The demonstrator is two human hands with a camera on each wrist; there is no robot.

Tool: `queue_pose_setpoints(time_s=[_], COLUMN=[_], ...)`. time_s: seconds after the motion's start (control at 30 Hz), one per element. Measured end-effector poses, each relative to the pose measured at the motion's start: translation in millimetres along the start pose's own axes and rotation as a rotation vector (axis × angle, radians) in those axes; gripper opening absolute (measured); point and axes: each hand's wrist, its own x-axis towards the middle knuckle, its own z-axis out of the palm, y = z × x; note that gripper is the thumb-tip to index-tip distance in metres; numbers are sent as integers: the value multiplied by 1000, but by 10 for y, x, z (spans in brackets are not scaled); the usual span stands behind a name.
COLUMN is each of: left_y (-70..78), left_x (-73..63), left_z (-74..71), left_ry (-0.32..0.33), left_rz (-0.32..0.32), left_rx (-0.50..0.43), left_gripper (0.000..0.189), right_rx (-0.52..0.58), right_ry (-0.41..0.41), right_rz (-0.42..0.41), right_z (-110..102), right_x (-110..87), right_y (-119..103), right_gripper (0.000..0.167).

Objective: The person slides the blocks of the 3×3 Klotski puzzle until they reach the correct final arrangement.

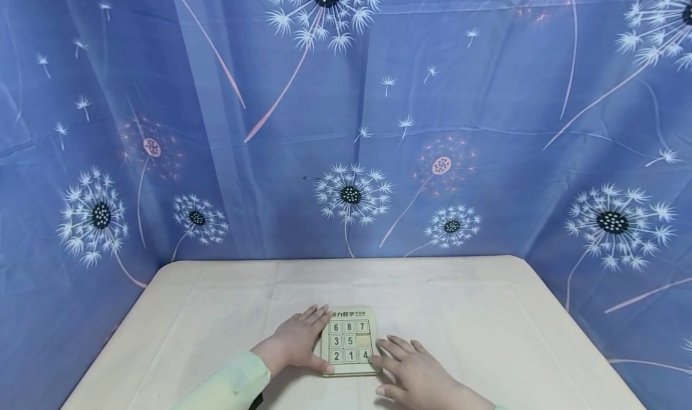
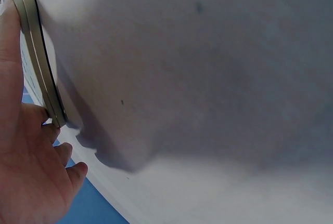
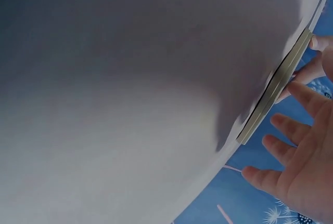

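Observation:
A sliding number puzzle lies face up on the table, its pale frame holding numbered tiles in three rows: 6 8 7, 3 5 and a gap, then 2 1 4. The left hand holds the frame's left side, with its thumb at the near left corner and its fingers by the far left corner. The left wrist view shows that thumb on the frame and fingertips against its edge. The right hand is at the right side, fingers spread, a fingertip at the 4 tile. Its thumb is off the frame.
A pale cloth covers the table. Blue curtains printed with dandelions stand behind it and along both sides.

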Motion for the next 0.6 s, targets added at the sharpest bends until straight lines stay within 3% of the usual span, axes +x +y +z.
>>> queue_pose_setpoints(time_s=[0.6], left_y=[9], left_x=[3], left_z=[-6], left_ry=[-7], left_rz=[-12], left_rx=[1], left_gripper=[118], right_rx=[44], right_ry=[-43], right_rz=[25], right_z=[16], right_x=[6], right_y=[2], right_gripper=[58])
